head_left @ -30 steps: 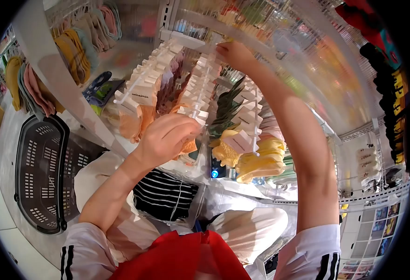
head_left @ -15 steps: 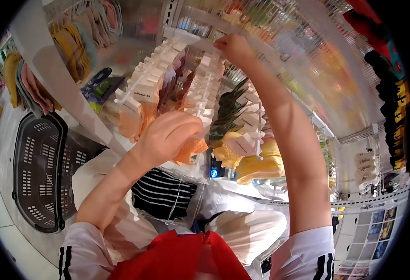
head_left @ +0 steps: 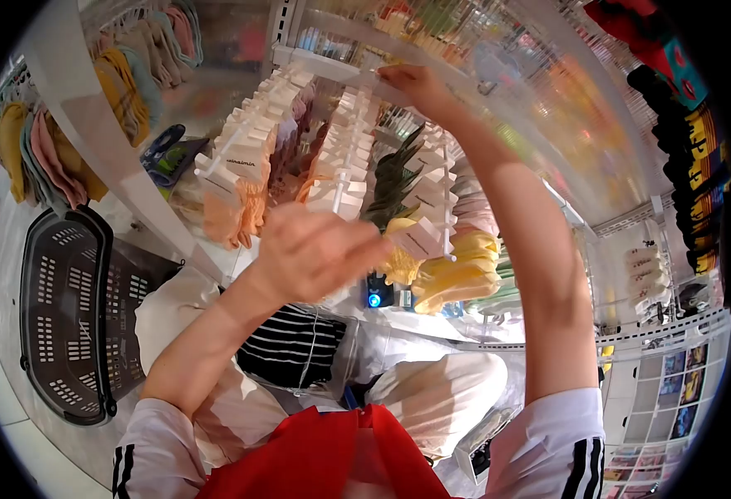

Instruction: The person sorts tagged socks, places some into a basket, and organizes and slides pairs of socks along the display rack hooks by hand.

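Observation:
My left hand (head_left: 319, 249), smeared by motion, is in front of the middle hook of carded socks (head_left: 344, 150); its fingertips are too blurred to read. Farther back, my right hand (head_left: 419, 87) reaches to the rail at the rear of that hook. Its fingers are bent together there, and whatever they hold is too small to make out. Orange socks (head_left: 249, 208) with white header cards hang on the hook to the left. On the right hook are dark green socks (head_left: 394, 170) and yellow socks (head_left: 465, 266).
A dark grey shopping basket (head_left: 70, 308) stands on the floor at the left. Black-and-white striped fabric (head_left: 295, 345) lies low between my knees. A slanted white post (head_left: 124, 150) rises on the left, and a small device with a blue light (head_left: 375, 299) sits under the socks.
My left hand has moved right from the front of the middle hook and is now blurred. The right hand stays at the rear rail. The view has shifted slightly.

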Motion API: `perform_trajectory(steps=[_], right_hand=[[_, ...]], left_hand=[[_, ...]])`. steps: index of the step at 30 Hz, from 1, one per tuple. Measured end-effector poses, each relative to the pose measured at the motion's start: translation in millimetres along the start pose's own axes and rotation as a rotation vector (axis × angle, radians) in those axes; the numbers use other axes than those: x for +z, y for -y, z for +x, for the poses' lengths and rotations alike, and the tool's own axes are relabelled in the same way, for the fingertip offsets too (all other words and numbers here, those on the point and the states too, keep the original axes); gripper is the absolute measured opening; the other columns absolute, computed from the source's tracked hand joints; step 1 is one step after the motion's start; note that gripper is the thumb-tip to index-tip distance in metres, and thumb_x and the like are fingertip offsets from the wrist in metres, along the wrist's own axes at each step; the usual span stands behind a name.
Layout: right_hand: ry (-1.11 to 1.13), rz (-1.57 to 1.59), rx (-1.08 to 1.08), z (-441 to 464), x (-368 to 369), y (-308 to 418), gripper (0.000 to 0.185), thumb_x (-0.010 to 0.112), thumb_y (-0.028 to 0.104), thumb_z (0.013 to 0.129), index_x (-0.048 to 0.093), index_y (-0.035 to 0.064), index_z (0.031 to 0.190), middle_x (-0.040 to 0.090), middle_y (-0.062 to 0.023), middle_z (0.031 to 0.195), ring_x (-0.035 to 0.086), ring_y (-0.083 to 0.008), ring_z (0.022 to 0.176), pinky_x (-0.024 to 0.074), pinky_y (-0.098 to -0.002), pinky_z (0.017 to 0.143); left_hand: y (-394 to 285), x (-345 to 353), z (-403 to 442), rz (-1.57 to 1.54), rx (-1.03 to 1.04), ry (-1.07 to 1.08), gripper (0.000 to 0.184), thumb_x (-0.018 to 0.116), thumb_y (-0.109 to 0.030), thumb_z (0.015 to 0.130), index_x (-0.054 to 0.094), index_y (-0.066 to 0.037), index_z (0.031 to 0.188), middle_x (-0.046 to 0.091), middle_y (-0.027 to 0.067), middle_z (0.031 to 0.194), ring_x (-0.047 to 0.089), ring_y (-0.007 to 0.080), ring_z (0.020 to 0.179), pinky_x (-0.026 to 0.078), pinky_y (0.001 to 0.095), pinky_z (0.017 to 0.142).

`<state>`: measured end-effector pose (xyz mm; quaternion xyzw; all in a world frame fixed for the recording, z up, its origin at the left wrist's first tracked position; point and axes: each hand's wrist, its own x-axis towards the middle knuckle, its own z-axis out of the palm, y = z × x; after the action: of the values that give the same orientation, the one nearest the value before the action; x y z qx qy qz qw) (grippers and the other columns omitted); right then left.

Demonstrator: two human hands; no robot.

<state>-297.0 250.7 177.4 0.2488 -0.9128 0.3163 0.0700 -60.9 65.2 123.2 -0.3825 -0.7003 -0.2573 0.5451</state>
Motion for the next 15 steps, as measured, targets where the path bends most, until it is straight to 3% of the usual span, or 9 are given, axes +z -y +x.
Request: perform_trajectory(steps=[2, 5, 6, 10, 15], right_hand=[[-0.082, 0.057, 0.006, -5.9, -17.3, -24.2, 0.028, 0.055, 0.028, 0.084, 0.063, 0.0057, 0.100, 0.064, -0.0136, 0.090, 0.060, -0.0204, 0.082, 0.0449, -0.0325, 0.073], [-0.101, -0.095, 0.163, -46.5, -47.9, -7.0, 0.026, 0.054, 0.026, 0.085, 0.063, 0.0047, 0.098, 0.064, -0.0145, 0.089, 0.059, -0.0211, 0.079, 0.0443, -0.0321, 0.072], [-0.090, -0.141, 0.156, -52.3, -52.3, -16.9, 0.026, 0.054, 0.026, 0.085, 0.063, 0.0047, 0.099, 0.064, -0.0142, 0.088, 0.059, -0.0214, 0.078, 0.0441, -0.0318, 0.072], [-0.042, -0.175, 0.117, -67.6, -55.2, -43.7, 0.028, 0.056, 0.025, 0.084, 0.061, 0.0042, 0.101, 0.063, -0.0146, 0.087, 0.058, -0.0237, 0.078, 0.0434, -0.0316, 0.072], [-0.061, -0.180, 0.147, -67.1, -50.2, -46.8, 0.030, 0.057, 0.024, 0.082, 0.059, 0.0038, 0.104, 0.062, -0.0165, 0.089, 0.059, -0.0280, 0.083, 0.0432, -0.0334, 0.074]], left_hand=[[-12.8, 7.7, 4.6, -0.111, 0.085, 0.049, 0.025, 0.061, -0.017, 0.072, 0.062, -0.017, 0.097, 0.055, -0.0067, 0.097, 0.050, 0.0119, 0.079, 0.039, 0.0250, 0.072], [-23.7, 32.9, 15.3, -0.255, 0.017, 0.164, 0.034, 0.066, -0.011, 0.068, 0.059, -0.005, 0.100, 0.059, 0.0071, 0.102, 0.057, 0.0145, 0.078, 0.041, 0.0259, 0.056], [-27.3, 48.3, 13.1, -0.458, -0.147, 0.207, 0.037, 0.065, -0.009, 0.069, 0.057, -0.002, 0.104, 0.058, 0.0094, 0.107, 0.060, 0.0187, 0.080, 0.046, 0.0286, 0.060], [-36.2, 60.0, 20.5, -0.526, -0.231, 0.222, 0.032, 0.065, -0.007, 0.071, 0.058, -0.002, 0.102, 0.060, 0.0078, 0.103, 0.060, 0.0220, 0.090, 0.049, 0.0305, 0.074], [-34.3, 70.4, 19.5, -0.642, -0.315, 0.189, 0.022, 0.066, -0.005, 0.070, 0.060, -0.005, 0.091, 0.062, 0.0062, 0.097, 0.061, 0.0205, 0.083, 0.049, 0.0295, 0.068]])
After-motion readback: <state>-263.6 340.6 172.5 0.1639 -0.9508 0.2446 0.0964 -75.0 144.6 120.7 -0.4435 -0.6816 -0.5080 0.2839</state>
